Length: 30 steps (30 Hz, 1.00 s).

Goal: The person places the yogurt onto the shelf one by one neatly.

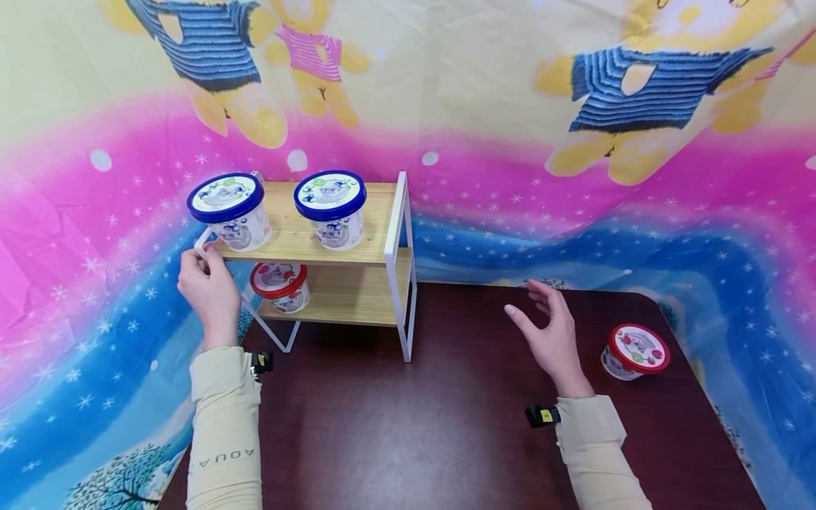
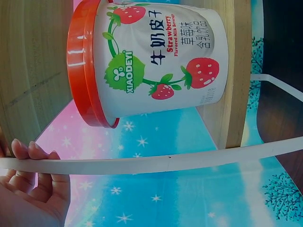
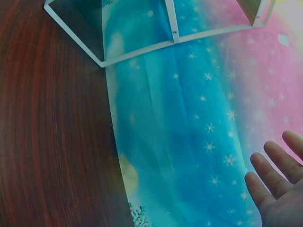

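Note:
My left hand point(image 1: 212, 290) grips the white metal frame point(image 1: 398, 283) of a two-tier wooden shelf at its front left corner. In the left wrist view the fingers point(image 2: 35, 151) curl round the white bar. Two tubs with blue lids, a left one point(image 1: 239, 223) and a right one point(image 1: 338, 227), stand on the top board point(image 1: 287, 241). On the lower board point(image 1: 350, 297) is a red-lidded strawberry milk tub point(image 2: 161, 56). My right hand point(image 1: 551, 336) hovers over the table with fingers spread and nothing in it. To its right stands another red-lidded tub point(image 1: 634, 352).
The dark wooden table point(image 1: 408, 425) carries the shelf at its back left. Behind and around it hangs a printed cloth point(image 1: 484, 177) with bears and snowflakes. The table's right edge slopes past the single red-lidded tub.

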Available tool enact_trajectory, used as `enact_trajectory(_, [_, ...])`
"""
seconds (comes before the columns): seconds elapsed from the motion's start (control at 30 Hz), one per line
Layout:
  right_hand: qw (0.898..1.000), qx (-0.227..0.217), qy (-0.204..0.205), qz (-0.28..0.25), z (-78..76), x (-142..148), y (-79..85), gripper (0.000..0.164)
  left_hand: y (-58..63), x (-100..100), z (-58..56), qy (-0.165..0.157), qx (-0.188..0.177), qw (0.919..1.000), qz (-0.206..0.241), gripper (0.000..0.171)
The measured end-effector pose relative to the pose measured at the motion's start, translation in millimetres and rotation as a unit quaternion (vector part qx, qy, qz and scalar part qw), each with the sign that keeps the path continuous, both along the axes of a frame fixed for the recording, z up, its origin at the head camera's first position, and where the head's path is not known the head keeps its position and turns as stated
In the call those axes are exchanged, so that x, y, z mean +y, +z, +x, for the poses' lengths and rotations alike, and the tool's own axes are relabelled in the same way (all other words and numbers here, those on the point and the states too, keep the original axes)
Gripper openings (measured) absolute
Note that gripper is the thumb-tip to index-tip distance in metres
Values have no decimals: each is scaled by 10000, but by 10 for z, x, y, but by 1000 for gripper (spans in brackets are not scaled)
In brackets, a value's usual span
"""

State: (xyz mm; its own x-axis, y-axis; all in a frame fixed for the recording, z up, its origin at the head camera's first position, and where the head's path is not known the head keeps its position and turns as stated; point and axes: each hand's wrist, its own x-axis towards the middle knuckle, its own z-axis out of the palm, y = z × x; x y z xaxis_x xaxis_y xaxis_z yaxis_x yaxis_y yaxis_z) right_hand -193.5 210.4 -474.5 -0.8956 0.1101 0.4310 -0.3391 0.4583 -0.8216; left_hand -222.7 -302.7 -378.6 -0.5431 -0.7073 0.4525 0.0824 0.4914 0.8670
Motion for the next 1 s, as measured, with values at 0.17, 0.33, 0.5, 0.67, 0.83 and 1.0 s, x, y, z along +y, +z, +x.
enact_trajectory(0.17, [9999,-80,-88,14,9,94,-1,64,-2,5,10,-31,-43,10000,12,27])
enact_trajectory(0.33, [9996,-152,-244,65,14,193,-18,65,-1,3,12,-48,-34,10000,21,28])
enact_trajectory(0.5, [9990,-230,-381,64,23,282,-23,65,108,111,81,12,-2,10000,59,26])
enact_trajectory(0.67, [9977,-371,-558,58,43,376,-32,66,65,70,43,28,-13,10000,57,25])
enact_trajectory(0.83, [9968,-330,-725,-6,59,467,-29,66,-17,-15,1,-23,-27,10000,46,26])
enact_trajectory(1.0, [9951,-406,-901,-29,77,556,-29,65,-21,-17,10,-84,12,10000,3,28])
